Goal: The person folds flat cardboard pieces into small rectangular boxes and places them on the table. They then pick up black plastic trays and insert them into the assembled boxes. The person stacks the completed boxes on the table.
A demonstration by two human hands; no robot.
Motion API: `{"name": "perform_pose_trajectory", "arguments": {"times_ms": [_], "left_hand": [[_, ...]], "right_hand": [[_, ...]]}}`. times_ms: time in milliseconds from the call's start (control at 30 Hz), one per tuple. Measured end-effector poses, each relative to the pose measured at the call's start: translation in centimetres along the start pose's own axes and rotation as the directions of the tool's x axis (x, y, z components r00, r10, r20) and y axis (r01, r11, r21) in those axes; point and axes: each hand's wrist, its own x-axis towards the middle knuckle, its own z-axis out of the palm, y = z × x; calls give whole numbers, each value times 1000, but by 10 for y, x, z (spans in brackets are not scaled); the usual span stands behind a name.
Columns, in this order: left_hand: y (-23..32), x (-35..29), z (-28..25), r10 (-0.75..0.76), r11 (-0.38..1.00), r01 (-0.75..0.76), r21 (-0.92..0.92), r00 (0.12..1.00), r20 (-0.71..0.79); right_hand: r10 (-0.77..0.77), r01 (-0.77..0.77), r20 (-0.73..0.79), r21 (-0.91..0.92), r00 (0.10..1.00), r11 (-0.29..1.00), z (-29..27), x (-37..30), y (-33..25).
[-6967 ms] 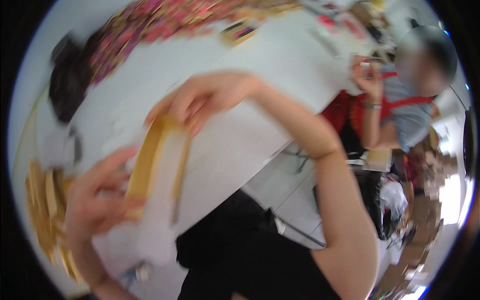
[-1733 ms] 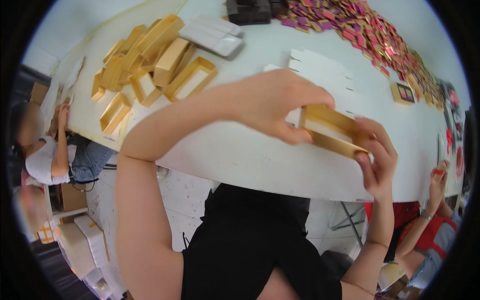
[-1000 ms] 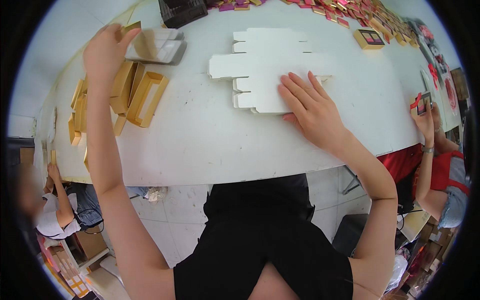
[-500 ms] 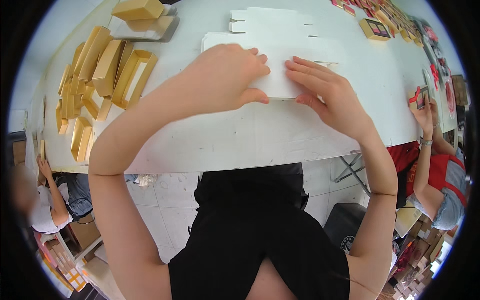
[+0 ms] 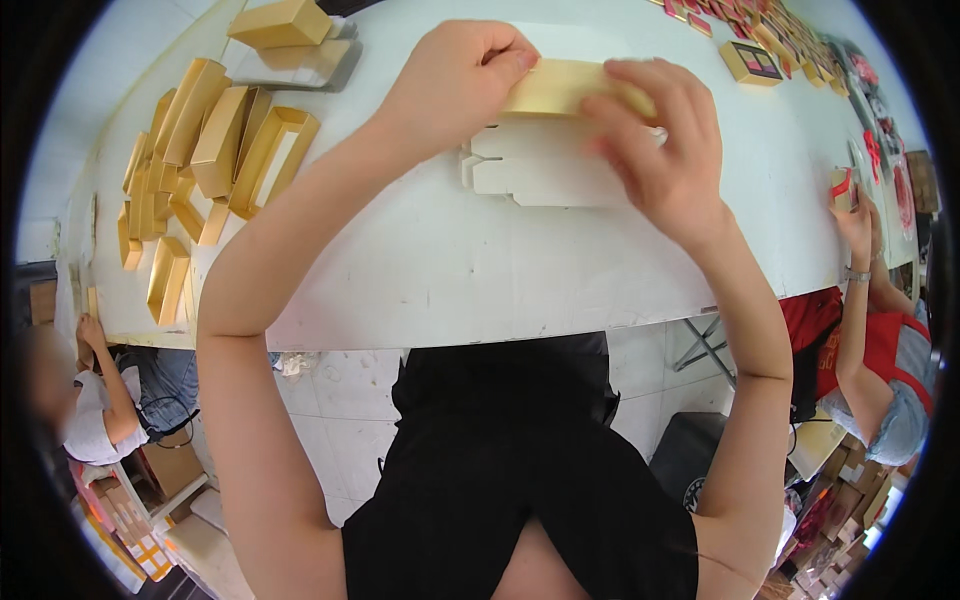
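A flat cardboard box blank [image 5: 560, 165], white with slotted flaps, lies on the table before me. Its far part is folded up and shows a gold strip [image 5: 560, 87]. At the strip's left end my left hand [image 5: 465, 80] is closed, thumb and fingers pinching the cardboard. My right hand [image 5: 670, 140] is over the strip's right end, its fingers curved and partly smeared by motion; how firmly they touch the cardboard is unclear. Several formed gold box trays [image 5: 215, 140] are heaped at the left.
Gold boxes [image 5: 280, 22] rest on a clear container [image 5: 310, 62] at the far left. A palette box [image 5: 750, 62] and many small red and gold items [image 5: 790, 45] lie far right. A co-worker's hand [image 5: 855, 225] holds a small box at right; another person [image 5: 105, 400] sits left.
Both hands have moved away from me and lifted off the flat white cardboard. Gold now shows between them where white showed before, and the slotted flaps have come to the near side.
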Motion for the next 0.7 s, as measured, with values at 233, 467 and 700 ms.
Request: {"name": "perform_pose_trajectory", "arguments": {"times_ms": [233,467,700], "left_hand": [[6,-19,-7,447,740,-484,467,873,196],[1,-31,7,246,741,-440,508,881,404],[-12,-5,8,426,615,-381,690,897,115]], "right_hand": [[-69,67,83,30,994,997,1,-16,-9],[150,-196,274,147,950,970,4,-23,-27],[170,-680,844,273,509,681,14,41,37]]}}
